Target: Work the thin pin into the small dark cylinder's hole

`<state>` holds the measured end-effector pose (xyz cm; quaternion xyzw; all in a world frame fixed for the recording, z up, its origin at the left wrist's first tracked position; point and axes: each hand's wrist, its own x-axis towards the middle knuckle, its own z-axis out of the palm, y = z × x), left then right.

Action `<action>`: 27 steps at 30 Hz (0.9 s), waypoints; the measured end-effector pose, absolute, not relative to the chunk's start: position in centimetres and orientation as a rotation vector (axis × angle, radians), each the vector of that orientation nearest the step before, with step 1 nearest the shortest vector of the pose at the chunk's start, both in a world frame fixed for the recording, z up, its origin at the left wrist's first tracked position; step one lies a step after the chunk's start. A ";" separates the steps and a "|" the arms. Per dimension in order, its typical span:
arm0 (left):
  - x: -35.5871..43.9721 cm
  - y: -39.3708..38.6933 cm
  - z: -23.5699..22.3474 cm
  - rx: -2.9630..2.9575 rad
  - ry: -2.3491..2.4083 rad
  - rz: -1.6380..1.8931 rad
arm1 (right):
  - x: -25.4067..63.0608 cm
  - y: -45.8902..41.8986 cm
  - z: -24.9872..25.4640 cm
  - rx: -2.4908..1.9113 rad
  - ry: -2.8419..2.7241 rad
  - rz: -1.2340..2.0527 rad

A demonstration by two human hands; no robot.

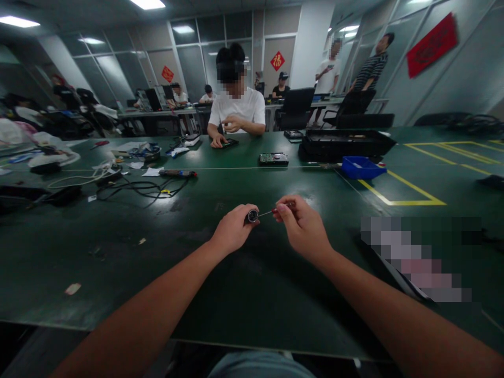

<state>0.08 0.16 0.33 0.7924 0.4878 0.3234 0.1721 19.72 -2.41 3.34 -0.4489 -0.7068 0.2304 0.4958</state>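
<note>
My left hand (pixel 231 230) is closed around a small dark cylinder (pixel 252 216) with a silvery ring at its end, which faces me. I cannot make out what kind of device it is. Pinched in the fingers of my right hand (pixel 306 230) is a thin screwdriver (pixel 274 211) with a reddish handle. Its slim shaft points left, and the tip reaches the cylinder's end or lies just beside it; which of the two is unclear. Both hands are held above the green table (pixel 252 294).
Across the table a person in a white shirt (pixel 238 110) handles a dark flat part. A hard drive (pixel 273 158), a black tray (pixel 346 143) and a blue bin (pixel 362 167) stand ahead. Cables (pixel 134 190) and a pen-like tool (pixel 178 173) lie left; a blurred flat object (pixel 413 262) lies right.
</note>
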 end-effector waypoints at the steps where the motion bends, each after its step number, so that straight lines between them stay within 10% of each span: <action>1: 0.1 0.2 0.3 2.251 1.386 0.920 | 19.7 -2.3 3.3 -1.090 -1.697 0.568; 27: 0.1 0.2 0.2 2.243 1.362 0.936 | 19.7 -2.9 3.5 -1.137 -1.782 0.390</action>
